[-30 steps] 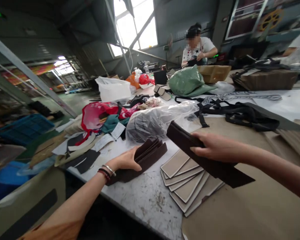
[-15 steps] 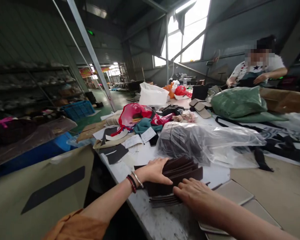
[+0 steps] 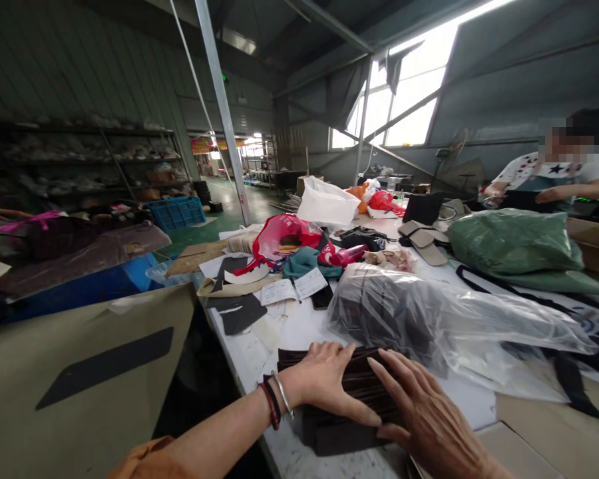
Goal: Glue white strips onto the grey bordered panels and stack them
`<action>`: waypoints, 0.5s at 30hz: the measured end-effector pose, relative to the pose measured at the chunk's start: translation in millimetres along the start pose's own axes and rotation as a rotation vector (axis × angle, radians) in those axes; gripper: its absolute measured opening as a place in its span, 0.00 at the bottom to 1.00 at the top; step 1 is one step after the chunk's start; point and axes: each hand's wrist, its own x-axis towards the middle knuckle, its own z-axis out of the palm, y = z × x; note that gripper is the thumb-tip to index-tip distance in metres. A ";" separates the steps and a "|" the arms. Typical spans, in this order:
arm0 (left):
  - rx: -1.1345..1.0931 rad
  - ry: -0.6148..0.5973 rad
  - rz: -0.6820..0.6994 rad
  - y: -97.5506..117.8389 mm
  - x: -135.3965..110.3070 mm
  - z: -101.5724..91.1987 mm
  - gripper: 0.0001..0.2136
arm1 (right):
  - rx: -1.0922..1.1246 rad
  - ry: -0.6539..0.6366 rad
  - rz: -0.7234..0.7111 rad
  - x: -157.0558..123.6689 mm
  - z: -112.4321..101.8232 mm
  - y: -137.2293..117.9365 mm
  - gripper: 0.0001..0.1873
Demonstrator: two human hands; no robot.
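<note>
A stack of thin dark brown pieces (image 3: 352, 436) lies on the white table, loosely layered; its material I cannot tell. My left hand (image 3: 324, 382) straddles its left part, thumb across the top towards the near side and fingers at the far side. From the right, my right hand (image 3: 424, 406) clasps the same stack, long fingers reaching over its top and thumb low near the front. The two hands nearly meet and hide much of the pile.
Behind the stack lies a clear plastic bag (image 3: 389, 306) with dark contents. Written papers (image 3: 294, 287), a red bag (image 3: 284, 233) and a green bag (image 3: 516, 243) lie further back. Beige panels (image 3: 524, 446) are at right. A person (image 3: 554, 179) works at the far right.
The pieces stood fanned and now lie flatter and closer together. My right hand has moved from the near edge onto the right side of the stack. The view has turned left.
</note>
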 end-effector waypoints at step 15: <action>0.070 0.104 -0.016 -0.8 -0.6 31.8 0.57 | 0.136 -0.182 -0.060 -6.9 18.7 8.5 0.51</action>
